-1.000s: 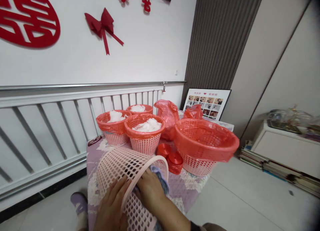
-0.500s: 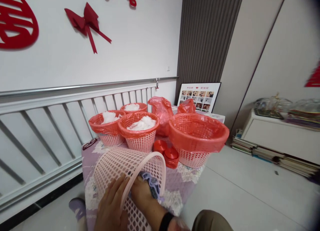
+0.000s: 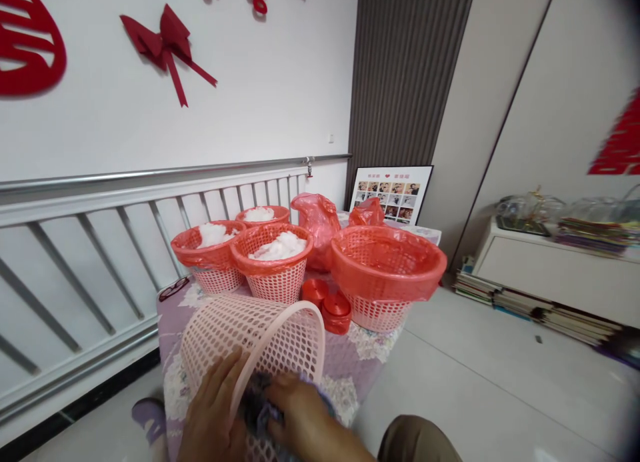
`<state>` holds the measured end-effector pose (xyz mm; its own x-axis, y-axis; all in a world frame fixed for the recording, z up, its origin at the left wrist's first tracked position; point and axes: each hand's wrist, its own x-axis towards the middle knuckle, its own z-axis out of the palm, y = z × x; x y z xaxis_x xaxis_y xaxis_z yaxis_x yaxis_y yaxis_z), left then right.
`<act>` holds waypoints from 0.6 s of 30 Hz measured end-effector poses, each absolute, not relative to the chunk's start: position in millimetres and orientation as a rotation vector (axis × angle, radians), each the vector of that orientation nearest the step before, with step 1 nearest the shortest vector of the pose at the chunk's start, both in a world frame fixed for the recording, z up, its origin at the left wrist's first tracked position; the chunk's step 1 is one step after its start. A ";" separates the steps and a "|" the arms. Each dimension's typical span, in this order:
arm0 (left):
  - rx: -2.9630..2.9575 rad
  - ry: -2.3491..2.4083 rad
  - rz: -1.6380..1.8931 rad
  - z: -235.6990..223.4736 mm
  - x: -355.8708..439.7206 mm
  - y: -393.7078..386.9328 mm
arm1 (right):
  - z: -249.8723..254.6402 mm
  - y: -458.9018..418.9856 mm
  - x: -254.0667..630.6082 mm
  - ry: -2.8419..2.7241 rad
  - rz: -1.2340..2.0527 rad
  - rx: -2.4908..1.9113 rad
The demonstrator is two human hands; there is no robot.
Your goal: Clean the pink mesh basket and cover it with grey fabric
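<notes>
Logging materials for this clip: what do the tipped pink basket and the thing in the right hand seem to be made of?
Pink basket: likely moulded plastic, smooth, regular holes. In the right hand: a blue-grey cloth, seemingly soft fabric, bunched.

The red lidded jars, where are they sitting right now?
In the head view, the two red lidded jars sit mid-table, between the cotton-filled basket and the big red-lined basket, just beyond the tipped pink basket.

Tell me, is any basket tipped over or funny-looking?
Yes. The pink basket lies on its side under both hands, while the red-lined baskets behind it stand upright. The right hand presses a bluish cloth inside it.
</notes>
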<state>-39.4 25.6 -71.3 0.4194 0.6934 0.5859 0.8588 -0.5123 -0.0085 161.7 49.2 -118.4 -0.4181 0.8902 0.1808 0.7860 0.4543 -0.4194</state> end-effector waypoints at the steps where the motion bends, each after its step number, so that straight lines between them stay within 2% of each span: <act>1: -2.380 -1.348 -0.767 -72.2 -40.7 25.6 | -105.2 57.7 171.6 -2.329 0.325 -1.415; 5: -2.406 -1.307 -0.762 -74.4 -42.6 26.5 | -80.2 96.5 201.4 -2.300 0.151 -1.469; 13: -2.363 -1.369 -0.783 -67.5 -28.6 24.8 | -140.4 103.3 181.3 -2.336 0.234 -1.669; 18: -2.347 -1.311 -0.799 -58.6 -24.2 25.2 | -156.7 84.1 151.9 -2.310 0.351 -1.704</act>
<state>-24.2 25.2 -58.6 0.4177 0.6662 0.6179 0.8546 -0.5190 -0.0181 151.9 84.1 -156.7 -0.2852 0.9568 0.0564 0.8967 0.2872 -0.3368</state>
